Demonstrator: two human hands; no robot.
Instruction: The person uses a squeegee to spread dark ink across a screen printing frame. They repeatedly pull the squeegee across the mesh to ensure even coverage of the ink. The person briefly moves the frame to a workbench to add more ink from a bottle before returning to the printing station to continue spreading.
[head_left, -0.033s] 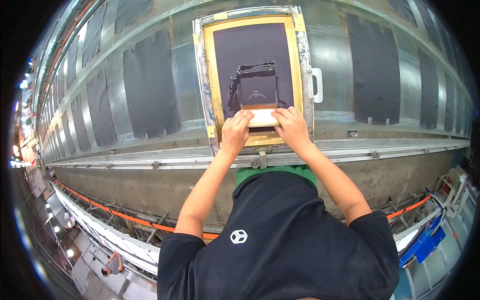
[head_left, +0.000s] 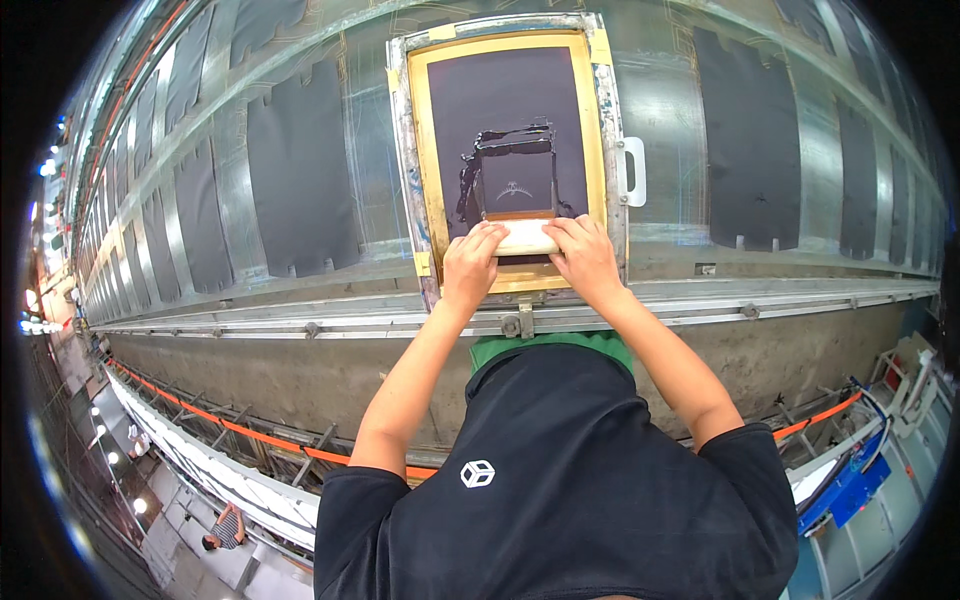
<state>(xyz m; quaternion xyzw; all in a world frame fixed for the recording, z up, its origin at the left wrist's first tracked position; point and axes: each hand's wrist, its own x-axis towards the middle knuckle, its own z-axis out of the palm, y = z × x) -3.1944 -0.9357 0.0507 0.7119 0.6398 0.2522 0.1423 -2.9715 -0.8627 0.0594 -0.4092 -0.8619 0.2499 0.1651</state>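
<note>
A screen frame [head_left: 405, 140] with yellow tape inside its metal border lies on the long table. Its dark mesh [head_left: 500, 90] carries glossy dark ink [head_left: 468, 172] around a square patch with a small pale arched print. Both hands grip a cream-handled squeegee [head_left: 522, 236] with a brown blade near the frame's lower end, my left hand [head_left: 471, 262] at its left end and my right hand [head_left: 582, 255] at its right end, fingers bent over the handle. A white side handle [head_left: 634, 172] sticks out from the frame's right edge.
Dark flat panels [head_left: 300, 170] line the table [head_left: 375, 180] on both sides. A metal rail [head_left: 240, 326] runs along its near edge, with an orange strip [head_left: 250, 430] below. Blue equipment [head_left: 855, 485] stands at lower right. Another person [head_left: 225, 530] is far off at lower left.
</note>
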